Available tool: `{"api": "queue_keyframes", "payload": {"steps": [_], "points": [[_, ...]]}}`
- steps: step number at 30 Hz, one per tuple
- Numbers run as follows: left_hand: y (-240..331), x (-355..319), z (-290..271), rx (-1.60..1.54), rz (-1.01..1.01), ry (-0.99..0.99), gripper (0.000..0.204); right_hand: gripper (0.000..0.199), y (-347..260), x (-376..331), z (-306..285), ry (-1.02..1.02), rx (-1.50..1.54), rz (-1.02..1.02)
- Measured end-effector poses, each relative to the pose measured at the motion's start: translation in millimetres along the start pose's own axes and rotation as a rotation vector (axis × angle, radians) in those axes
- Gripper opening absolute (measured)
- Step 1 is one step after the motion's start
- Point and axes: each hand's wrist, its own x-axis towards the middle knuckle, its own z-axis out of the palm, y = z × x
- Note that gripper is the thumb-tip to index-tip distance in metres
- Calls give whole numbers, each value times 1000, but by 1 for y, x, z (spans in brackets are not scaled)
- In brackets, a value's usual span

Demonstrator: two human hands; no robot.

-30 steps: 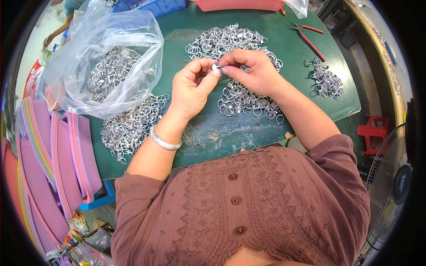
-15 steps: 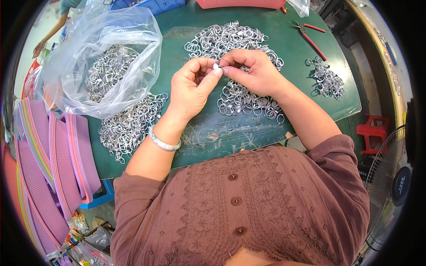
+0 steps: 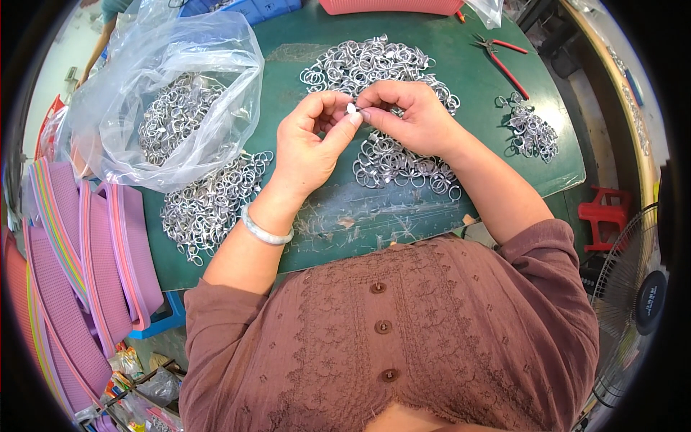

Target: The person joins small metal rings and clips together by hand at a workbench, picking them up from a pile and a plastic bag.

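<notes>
Little moved since half second ago — hands still meet above counter (image 3: 432, 209), same pinch. Head view: left hand (image 3: 311, 144) and right hand (image 3: 410, 119) both pinched narrow on one small ring (image 3: 352, 109), held over ring pile (image 3: 396, 162). Bag (image 3: 173, 101) of rings at left, pliers (image 3: 504, 57) far right. Step, by my read: working ring between fingertips — next move needs firm, fine grip.

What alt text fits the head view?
Both hands, left hand and right hand, pinch one small metal ring above a green table heaped with rings. A clear bag of rings sits left, red pliers far right.
</notes>
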Motion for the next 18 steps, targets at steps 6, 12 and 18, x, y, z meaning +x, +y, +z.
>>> {"api": "queue_keyframes", "payload": {"steps": [6, 12, 18], "points": [[4, 6, -9, -478, -384, 31, 12, 9, -3, 0, 0, 12, 56, 71], [0, 12, -18, -932, -624, 60, 21, 12, -7, 1, -4, -20, 23, 98], [-2, 10, -19, -1004, -642, 32, 23, 12, -6, 2, -2, 10, 44, 138]]}}
